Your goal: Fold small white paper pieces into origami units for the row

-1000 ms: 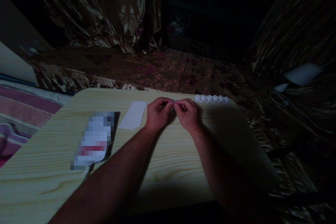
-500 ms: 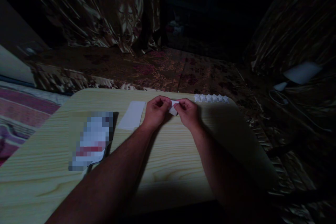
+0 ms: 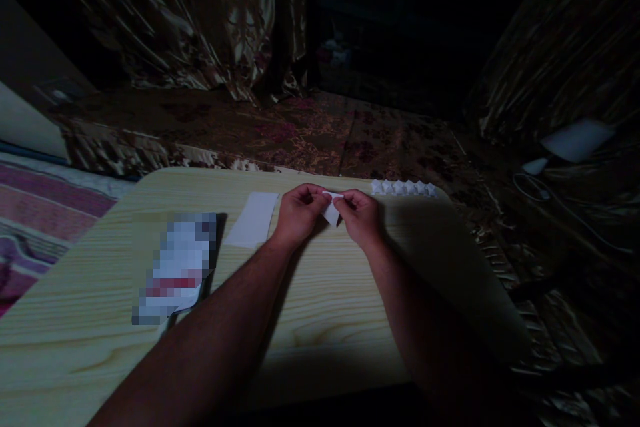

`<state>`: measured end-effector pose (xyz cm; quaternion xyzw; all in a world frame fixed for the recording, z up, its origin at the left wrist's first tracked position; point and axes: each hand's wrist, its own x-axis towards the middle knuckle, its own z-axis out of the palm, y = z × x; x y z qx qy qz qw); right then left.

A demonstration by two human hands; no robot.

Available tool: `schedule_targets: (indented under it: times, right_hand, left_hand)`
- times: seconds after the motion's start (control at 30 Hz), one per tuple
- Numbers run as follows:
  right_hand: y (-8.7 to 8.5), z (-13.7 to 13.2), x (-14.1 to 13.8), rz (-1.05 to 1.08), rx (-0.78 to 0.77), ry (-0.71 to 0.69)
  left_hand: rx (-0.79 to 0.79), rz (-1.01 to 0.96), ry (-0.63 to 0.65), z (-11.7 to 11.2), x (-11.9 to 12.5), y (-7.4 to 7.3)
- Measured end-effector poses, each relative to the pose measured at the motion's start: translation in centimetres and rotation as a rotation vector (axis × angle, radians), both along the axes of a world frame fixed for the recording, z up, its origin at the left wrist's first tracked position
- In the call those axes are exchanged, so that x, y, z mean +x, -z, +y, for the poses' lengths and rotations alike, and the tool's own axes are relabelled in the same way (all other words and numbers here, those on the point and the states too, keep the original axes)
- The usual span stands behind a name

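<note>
Between my two hands is a small folded piece of white paper (image 3: 331,213), its lower end narrowing to a point. My left hand (image 3: 299,213) pinches its left side, thumb and fingers closed. On the other side my right hand (image 3: 359,215) grips it the same way, the two thumbs nearly meeting. Flat on the table, just left of my left hand, lie white paper strips (image 3: 253,219). A row of several small folded white paper pieces (image 3: 403,188) lines the far edge, right of my right hand. Fine creases are too dim to make out.
A blurred-out white and red object (image 3: 180,260) lies on the wooden table (image 3: 320,320), left of my left forearm. Patterned cloth (image 3: 300,127) and curtains (image 3: 240,20) stand beyond the far edge. A white lamp-like object with a cord (image 3: 577,140) is off to the right.
The paper between my fingers has turned slightly, and its pointed lower end now shows more. Both hands stay in nearly the same place.
</note>
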<state>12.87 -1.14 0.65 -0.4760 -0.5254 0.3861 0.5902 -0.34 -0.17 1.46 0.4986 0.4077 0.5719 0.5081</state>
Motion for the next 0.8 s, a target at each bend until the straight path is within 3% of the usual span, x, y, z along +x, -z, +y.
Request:
schedule_targets:
  times: [0.8]
  right_hand:
    - [-0.50,-0.19,0.29,-0.006,0.023,0.023]
  left_hand:
    - [-0.023,-0.013,0.039,0.12,0.03,0.08]
